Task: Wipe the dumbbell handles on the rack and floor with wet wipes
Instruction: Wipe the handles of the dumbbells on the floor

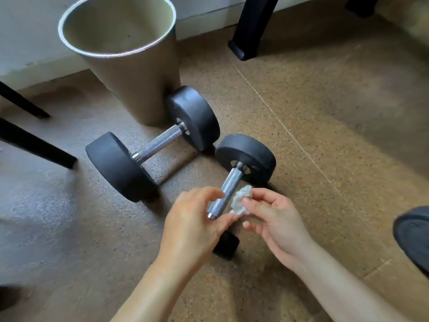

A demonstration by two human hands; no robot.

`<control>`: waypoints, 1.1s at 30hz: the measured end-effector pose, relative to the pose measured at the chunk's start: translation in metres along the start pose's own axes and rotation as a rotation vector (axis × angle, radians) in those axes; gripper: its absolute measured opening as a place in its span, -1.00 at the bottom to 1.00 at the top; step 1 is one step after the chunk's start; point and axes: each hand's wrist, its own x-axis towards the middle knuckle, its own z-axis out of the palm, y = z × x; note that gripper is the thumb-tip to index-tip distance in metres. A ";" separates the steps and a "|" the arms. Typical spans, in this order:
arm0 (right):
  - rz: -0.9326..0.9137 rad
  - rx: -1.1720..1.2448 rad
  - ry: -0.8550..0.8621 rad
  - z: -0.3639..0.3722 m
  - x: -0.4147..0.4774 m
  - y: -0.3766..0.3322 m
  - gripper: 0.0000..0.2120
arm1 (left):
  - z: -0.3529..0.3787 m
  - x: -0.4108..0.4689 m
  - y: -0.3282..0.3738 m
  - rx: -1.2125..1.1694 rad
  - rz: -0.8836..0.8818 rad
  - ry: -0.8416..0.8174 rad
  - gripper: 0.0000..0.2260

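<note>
Beyond your left hand and off to its left, the larger black round-headed dumbbell (120, 166) lies on the speckled floor (325, 135), with no wipe near its knurled steel bar (157, 142). Just behind it stands the tall tapered brushed-metal bin (130, 89), close against the dumbbell's far head. Nothing shows inside the bin, though its bottom is out of sight.

Your left hand (195, 226) has finger and thumb curled round the near end of the knurled steel handle (228, 189) of the smaller black dumbbell (248, 156), steadying it. Against the handle's right side, your right hand (276, 226) pinches the crumpled white wet wipe (241, 201) in its fingertips.

By my reading you are mid-wipe on this handle. Next, wrap the wipe further round it and run it toward the far head, turning the dumbbell so the underside gets covered. Then move to the larger dumbbell.

Right of your right hand, a dark rounded shape (415, 235) sits at the edge; I cannot tell what it is.
</note>
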 end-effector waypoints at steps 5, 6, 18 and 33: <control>-0.825 -0.970 0.317 -0.014 0.071 0.034 -0.89 | 0.010 -0.026 -0.029 0.268 -0.063 -0.042 -0.37; -0.923 -1.064 0.343 -0.011 0.085 0.039 -0.83 | 0.014 -0.029 -0.028 0.283 -0.052 -0.027 -0.36; -1.083 -1.323 0.343 -0.021 0.096 0.040 -0.83 | 0.032 -0.046 -0.006 0.571 0.000 -0.131 -0.34; -1.030 -1.356 0.262 -0.034 0.087 0.026 -0.93 | 0.034 -0.065 -0.025 0.190 -0.042 -0.063 -0.26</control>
